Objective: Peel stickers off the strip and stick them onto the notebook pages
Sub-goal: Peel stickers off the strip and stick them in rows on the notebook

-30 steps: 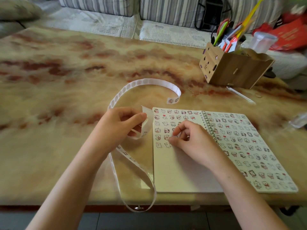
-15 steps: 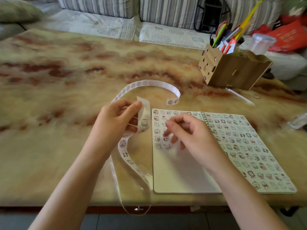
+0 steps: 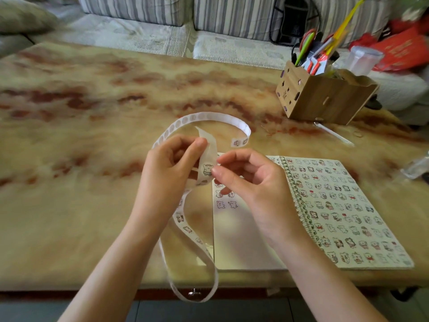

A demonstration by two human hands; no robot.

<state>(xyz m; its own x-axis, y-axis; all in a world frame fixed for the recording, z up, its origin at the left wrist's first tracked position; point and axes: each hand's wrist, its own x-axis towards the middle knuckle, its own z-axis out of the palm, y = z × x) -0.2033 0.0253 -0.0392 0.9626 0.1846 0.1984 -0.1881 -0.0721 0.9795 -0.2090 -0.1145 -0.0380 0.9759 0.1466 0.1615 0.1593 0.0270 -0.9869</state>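
Marbled table [image 3: 92, 159], striped sofa [image 3: 232, 17] at 12, pen box [image 3: 325, 98] at 2, open notebook [image 3: 336, 205] at 4 under the right hand [image 3: 253, 182], strip [image 3: 209, 117] looping 12 to 6, gripped by the left hand [image 3: 169, 173], right hand pinching its sticker [image 3: 207, 169].

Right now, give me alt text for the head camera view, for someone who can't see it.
A person's left hand holds a curling sticker strip above a marbled table while the right hand pinches one cartoon sticker on it. An open spiral notebook lies below, right page full of stickers, left page mostly bare.
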